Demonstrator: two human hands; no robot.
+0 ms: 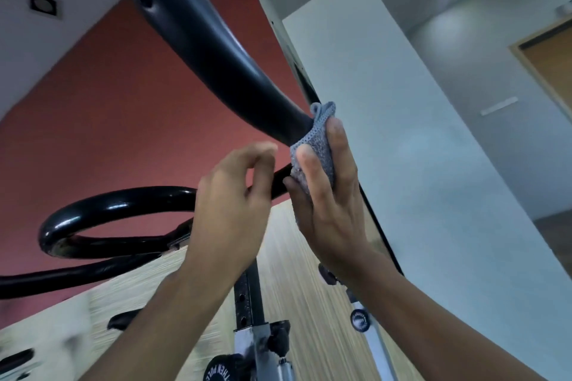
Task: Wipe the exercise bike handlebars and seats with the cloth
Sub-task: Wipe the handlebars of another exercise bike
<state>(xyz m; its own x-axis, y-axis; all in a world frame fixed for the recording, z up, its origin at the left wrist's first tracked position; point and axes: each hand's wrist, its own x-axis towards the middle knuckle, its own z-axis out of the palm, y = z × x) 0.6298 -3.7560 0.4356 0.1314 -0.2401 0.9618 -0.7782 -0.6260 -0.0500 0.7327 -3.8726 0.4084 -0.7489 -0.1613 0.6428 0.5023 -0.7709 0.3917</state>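
Observation:
A thick black handlebar (198, 40) of the exercise bike sweeps from the top left down to the centre. Its glossy looped part (102, 210) curls at the left. My right hand (328, 204) grips a folded grey cloth (315, 145) and presses it against the lower end of the thick bar, fingers laid over the cloth. My left hand (235, 204) hovers just left of it with fingers loosely curled; it holds nothing and covers part of the looped bar.
The black handlebar post (247, 297) with adjustment holes and a knob (278, 340) rises from below. A second bike's silver post (368, 337) stands at the right. A red wall, a white pillar (387, 133) and a wooden door (554, 65) lie behind.

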